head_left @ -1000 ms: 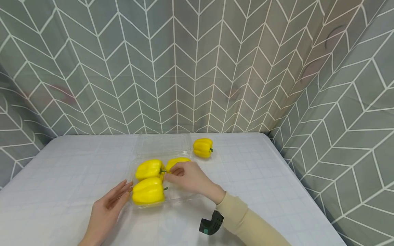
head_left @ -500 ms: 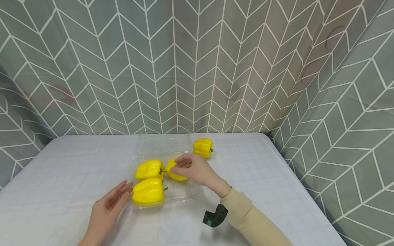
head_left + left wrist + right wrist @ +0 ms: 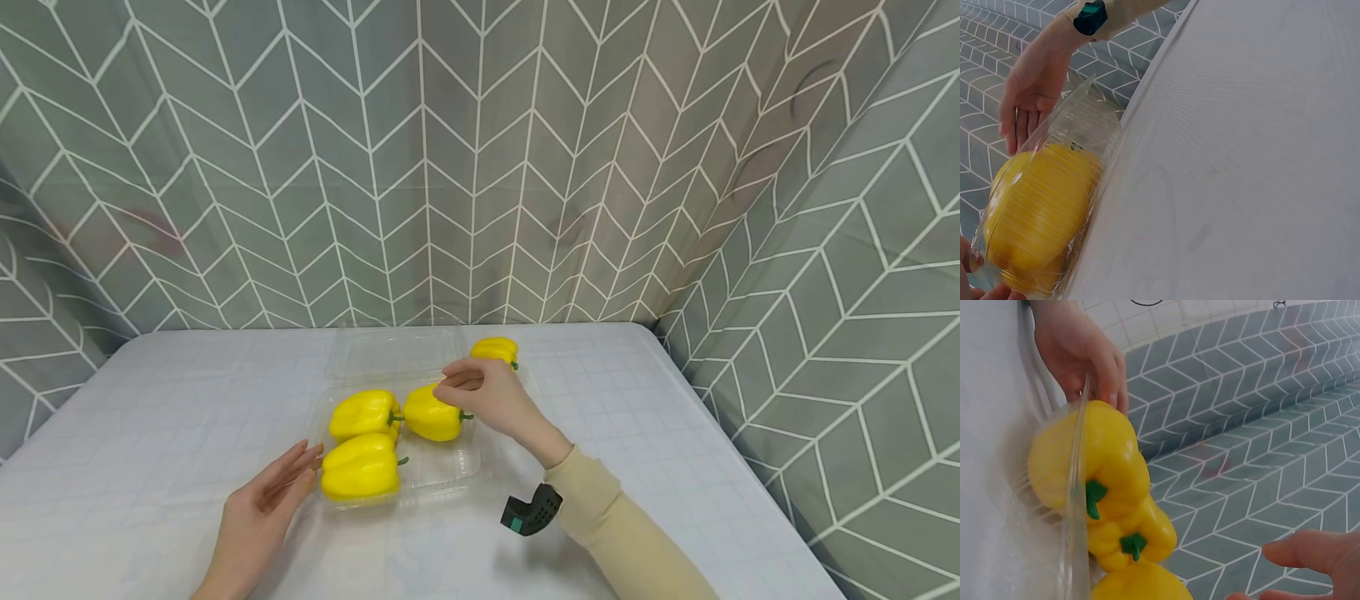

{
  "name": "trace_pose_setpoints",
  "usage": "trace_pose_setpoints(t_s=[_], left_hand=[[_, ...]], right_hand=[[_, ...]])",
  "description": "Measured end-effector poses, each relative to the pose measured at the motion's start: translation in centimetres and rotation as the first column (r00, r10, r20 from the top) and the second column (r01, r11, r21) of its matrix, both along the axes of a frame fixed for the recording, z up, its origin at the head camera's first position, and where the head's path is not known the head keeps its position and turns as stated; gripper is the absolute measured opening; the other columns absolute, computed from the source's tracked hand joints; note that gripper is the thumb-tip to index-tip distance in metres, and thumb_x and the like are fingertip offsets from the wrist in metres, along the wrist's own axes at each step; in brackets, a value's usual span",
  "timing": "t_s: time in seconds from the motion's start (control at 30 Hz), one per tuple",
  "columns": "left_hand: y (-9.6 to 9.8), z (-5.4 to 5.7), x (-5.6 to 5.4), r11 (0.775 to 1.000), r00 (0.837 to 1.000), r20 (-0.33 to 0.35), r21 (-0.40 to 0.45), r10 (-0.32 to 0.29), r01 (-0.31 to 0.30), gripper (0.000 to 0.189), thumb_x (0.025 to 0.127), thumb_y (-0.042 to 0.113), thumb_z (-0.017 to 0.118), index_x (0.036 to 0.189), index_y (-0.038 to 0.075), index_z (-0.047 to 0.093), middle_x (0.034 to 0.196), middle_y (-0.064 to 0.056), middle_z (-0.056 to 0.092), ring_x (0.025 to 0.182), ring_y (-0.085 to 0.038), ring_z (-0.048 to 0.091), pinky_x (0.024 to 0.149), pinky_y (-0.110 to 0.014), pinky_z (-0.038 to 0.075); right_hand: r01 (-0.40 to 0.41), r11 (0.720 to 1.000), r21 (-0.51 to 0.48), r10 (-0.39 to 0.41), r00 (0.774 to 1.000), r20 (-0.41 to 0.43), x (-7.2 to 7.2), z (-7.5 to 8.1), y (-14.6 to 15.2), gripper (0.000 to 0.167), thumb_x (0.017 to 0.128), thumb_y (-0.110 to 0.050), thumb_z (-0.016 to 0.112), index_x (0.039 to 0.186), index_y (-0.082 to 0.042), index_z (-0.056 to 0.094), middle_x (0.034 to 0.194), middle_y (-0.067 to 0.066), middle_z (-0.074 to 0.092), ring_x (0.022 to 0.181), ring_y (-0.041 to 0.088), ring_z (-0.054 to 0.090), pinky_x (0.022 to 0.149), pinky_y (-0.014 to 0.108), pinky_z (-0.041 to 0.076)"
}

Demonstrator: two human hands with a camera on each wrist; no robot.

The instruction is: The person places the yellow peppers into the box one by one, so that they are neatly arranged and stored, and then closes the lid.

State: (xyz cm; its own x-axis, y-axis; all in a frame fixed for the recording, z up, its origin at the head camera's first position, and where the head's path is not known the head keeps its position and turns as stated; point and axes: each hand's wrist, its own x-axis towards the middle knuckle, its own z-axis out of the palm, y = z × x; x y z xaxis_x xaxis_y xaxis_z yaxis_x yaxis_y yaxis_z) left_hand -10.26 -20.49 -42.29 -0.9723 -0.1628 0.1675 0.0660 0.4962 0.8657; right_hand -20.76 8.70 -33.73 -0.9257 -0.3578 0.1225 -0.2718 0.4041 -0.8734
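Nearest me on the counter (image 3: 112, 492), the left hand (image 3: 255, 512) lies relaxed, fingertips against the side of the clear tray (image 3: 442, 468); I'd keep that touch light, since the plastic looks thin and bendy. Inside lie 3 yellow peppers on their sides: a front pepper (image 3: 360, 468), a back-left pepper (image 3: 362, 414) and a back-right pepper (image 3: 430, 417). Above the last hangs the right hand (image 3: 493, 398), moderately spread, holding nothing. I'd expect each pepper to be light, firm and slick; I'd hold it around its broad body, sparing the stem. Farther off, an outer pepper (image 3: 492, 347) sits beside the folded-back lid (image 3: 396, 352).
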Motion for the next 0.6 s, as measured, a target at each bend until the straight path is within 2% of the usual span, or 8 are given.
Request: trace_pose_setpoints(t_s=[0.23, 0.6], left_hand=[[0.0, 0.0, 0.0, 1.0, 1.0, -0.014, -0.012, 0.001, -0.001, 0.051, 0.103, 0.033, 0.057, 0.147, 0.007, 0.049, 0.134, -0.009, 0.065, 0.102, 0.022, 0.053, 0.083, 0.0, 0.048], [0.0, 0.0, 0.0, 1.0, 1.0, -0.016, -0.014, 0.001, -0.001, 0.051, 0.103, 0.032, 0.057, 0.147, 0.007, 0.049, 0.134, -0.009, 0.065, 0.102, 0.021, 0.053, 0.083, 0.0, 0.049]], right_hand=[[0.038, 0.998, -0.059, -0.038, 0.999, 0.001, -0.7, 0.1, 0.6, 0.038, 0.087, -0.024, 0.08, 0.118, -0.006, 0.069, 0.106, 0.006, 0.074, 0.098, 0.022, 0.071, 0.086, 0.031, 0.061], [0.049, 0.993, -0.108, -0.051, 0.998, -0.024, -2.1, -0.3, 1.6, 0.04, 0.085, -0.018, 0.081, 0.12, -0.004, 0.068, 0.115, 0.017, 0.072, 0.101, 0.023, 0.071, 0.09, 0.032, 0.06]])
